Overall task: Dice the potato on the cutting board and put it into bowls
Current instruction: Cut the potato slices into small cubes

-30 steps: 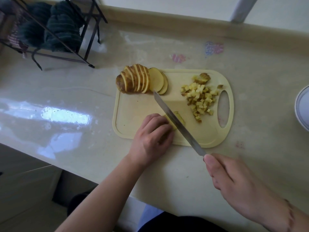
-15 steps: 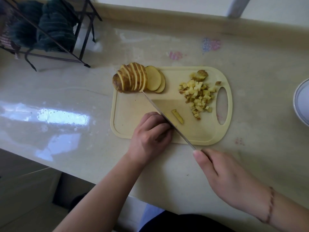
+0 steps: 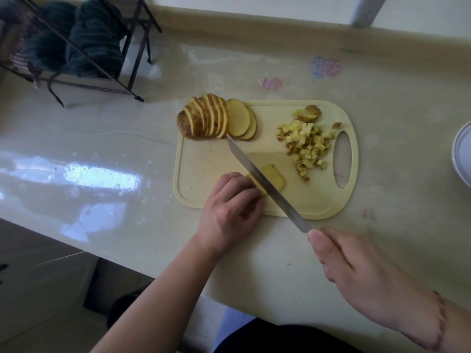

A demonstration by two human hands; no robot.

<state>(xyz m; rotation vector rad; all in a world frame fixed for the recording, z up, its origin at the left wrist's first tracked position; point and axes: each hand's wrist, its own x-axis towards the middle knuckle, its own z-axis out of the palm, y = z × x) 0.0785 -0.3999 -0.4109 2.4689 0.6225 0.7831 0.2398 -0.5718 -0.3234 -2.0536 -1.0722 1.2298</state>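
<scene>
Where knife [image 3: 265, 184] crosses slice [image 3: 271, 175], bare board [image 3: 204, 161].

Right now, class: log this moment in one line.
left hand: holds slice | right hand: knife on slice | diced pile on board

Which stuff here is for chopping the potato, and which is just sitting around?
For the job: knife, cutting board, potato slices, slice being cut, diced potato, bowl, left hand, right hand.

Just lying about: wire rack, dark cloths.
</scene>
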